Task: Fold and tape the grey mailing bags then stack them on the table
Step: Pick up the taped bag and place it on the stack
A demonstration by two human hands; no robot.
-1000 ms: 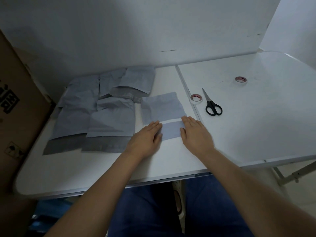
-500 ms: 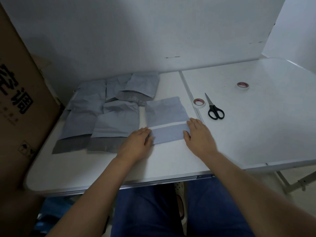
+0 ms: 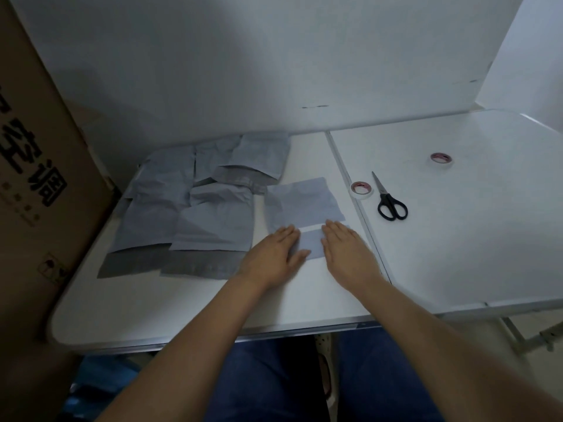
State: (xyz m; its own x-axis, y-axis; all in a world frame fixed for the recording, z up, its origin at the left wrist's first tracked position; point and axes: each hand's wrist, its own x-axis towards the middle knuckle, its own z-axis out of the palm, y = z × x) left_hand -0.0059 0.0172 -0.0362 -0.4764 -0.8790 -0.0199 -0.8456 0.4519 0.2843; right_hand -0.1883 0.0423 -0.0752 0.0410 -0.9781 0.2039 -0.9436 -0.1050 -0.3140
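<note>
Both hands, left hand and right hand, lay flat with fingers straight, pressing the folded flap of the grey mailing bag on the table, nearest tape roll lying beyond the right hand.

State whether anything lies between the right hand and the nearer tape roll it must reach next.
Nothing visible does. The right hand presses the folded bag; bare table separates it from the nearer tape roll. The scissors lie beyond the roll.
</note>
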